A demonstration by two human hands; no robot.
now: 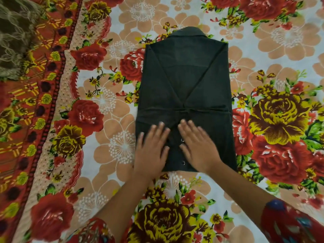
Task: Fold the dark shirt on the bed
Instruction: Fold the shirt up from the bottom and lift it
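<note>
Floral bedsheet [122, 146] bears dark shirt [184, 85] (sleeves folded).

- 1 view only, from a wide-angle camera worn on the person's head.
- It faces forward and steeply down from the near side; the floral bedsheet [263, 50] fills the frame edge to edge.
- It sits close: both forearms enter from the bottom edge, and the left hand [150, 151] and right hand [198, 146] lie just below mid-frame.
- The dark shirt [184, 81] runs up the centre, collar far, hem near.
- The sheet's red border [43, 102] slants up the left side, with a brown cloth [15, 32] in the far left corner.
- A patterned sleeve [289, 223] at the bottom right is nearest the lens.
</note>
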